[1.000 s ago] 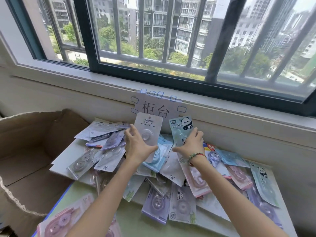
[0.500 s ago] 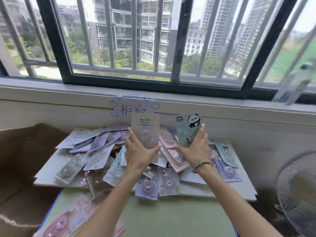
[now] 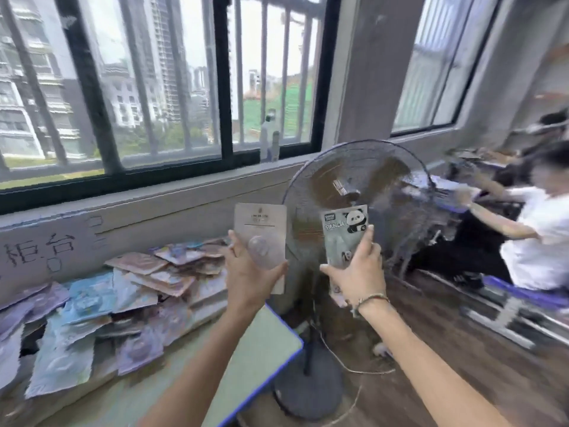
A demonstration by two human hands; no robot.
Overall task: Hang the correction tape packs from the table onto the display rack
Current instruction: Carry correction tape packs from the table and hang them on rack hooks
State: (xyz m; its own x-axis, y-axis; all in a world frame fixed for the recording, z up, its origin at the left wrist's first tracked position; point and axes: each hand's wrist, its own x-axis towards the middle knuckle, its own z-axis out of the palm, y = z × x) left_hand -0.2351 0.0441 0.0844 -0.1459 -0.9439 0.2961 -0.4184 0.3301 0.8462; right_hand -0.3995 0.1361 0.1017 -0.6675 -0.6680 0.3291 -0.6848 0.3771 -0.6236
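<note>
Left hand (image 3: 246,272) grips beige pack (image 3: 260,238), right hand (image 3: 358,272) grips panda pack (image 3: 343,232); both upright, likely ready for rack hooks.

I see both forearms bare, no sleeves reaching into view. My right hand (image 3: 354,272) has a thin beaded bracelet (image 3: 371,298) at the wrist, with green and reddish beads. My left hand (image 3: 249,272) wears nothing.

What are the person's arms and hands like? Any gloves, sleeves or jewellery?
Both forearms are bare, with no sleeves in view and no gloves. The left hand wears nothing visible. The right hand has a thin beaded bracelet with green and reddish beads round its wrist.
</note>
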